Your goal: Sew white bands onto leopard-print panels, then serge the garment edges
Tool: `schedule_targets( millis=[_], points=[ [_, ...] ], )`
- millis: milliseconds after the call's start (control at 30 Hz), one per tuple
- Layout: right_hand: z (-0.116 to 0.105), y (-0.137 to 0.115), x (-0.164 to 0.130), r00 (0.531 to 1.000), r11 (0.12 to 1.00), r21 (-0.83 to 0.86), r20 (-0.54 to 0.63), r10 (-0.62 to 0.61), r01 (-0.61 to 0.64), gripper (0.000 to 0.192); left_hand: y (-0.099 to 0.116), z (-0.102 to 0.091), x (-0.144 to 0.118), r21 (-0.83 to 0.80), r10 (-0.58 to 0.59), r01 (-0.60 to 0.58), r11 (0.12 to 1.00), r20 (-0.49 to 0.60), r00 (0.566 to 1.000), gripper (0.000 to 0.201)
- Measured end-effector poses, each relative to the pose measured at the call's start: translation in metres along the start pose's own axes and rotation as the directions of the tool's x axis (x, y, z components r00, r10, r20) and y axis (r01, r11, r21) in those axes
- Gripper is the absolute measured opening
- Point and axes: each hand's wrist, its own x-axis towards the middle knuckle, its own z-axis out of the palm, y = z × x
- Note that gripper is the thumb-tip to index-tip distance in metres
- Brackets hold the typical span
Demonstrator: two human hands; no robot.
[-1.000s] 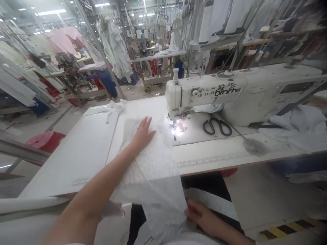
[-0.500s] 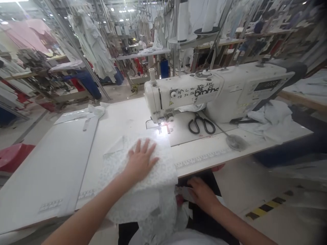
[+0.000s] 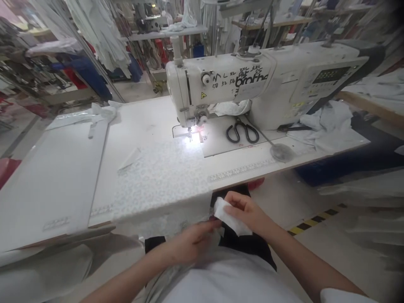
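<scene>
A pale printed fabric piece lies flat on the sewing table, its far edge by the lit needle of the sewing machine and its near side hanging over the table edge. Above my lap, my right hand pinches a small white fabric piece between thumb and fingers. Close to its left, my left hand reaches toward that piece, blurred by motion. Its fingers point right, and whether they grip anything cannot be made out.
Black-handled scissors lie on the machine bed. Along the front edge runs a ruler strip. Crumpled white fabric sits at the right, beneath the machine's control panel. A tied white cloth rests at the far left.
My left hand has left the fabric on the table and come down beside my right hand. My right hand has lifted the small white piece into fuller view. The camera has tilted down.
</scene>
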Motion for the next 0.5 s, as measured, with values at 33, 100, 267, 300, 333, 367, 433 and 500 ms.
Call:
schedule_targets(
  millis=[33, 100, 267, 300, 333, 367, 433, 500],
  points=[
    [0.006, -0.013, -0.004, 0.999, 0.994, 0.104, 0.029, -0.046, 0.043, 0.029, 0.0, 0.01, 0.007, -0.105, 0.013, -0.013, 0.994, 0.0, 1.0, 0.032],
    [0.016, -0.03, -0.013, 0.987, 0.972, 0.203, 0.079, -0.14, 0.122, 0.027, 0.006, 0.017, 0.02, -0.31, 0.051, -0.082, 0.947, -0.105, 0.993, 0.041],
    [0.019, -0.015, -0.014, 0.985, 0.971, 0.17, -0.061, -0.162, 0.17, 0.03, 0.051, -0.027, 0.011, -0.595, 0.051, -0.471, 0.651, -0.585, 0.809, 0.056],
    [0.018, -0.006, -0.01, 0.988, 0.983, 0.126, -0.095, -0.125, 0.136, 0.031, 0.058, -0.038, 0.003, -0.596, 0.05, -0.496, 0.632, -0.607, 0.793, 0.055],
    [0.018, 0.003, -0.006, 0.99, 0.992, 0.07, -0.11, -0.093, 0.101, 0.031, 0.062, -0.047, -0.005, -0.594, 0.044, -0.498, 0.632, -0.614, 0.788, 0.053],
    [0.019, 0.011, -0.003, 0.99, 0.997, -0.003, -0.113, -0.081, 0.081, 0.029, 0.063, -0.052, -0.011, -0.592, 0.033, -0.481, 0.647, -0.608, 0.793, 0.05],
    [0.024, 0.021, 0.001, 0.983, 0.976, -0.182, -0.11, -0.144, 0.123, 0.021, 0.06, -0.052, -0.018, -0.586, -0.012, -0.409, 0.7, -0.583, 0.813, 0.042],
    [0.034, 0.02, 0.003, 0.95, 0.908, -0.344, -0.109, -0.291, 0.238, 0.021, 0.052, -0.043, -0.016, -0.563, -0.072, -0.329, 0.758, -0.573, 0.816, 0.031]
  ],
)
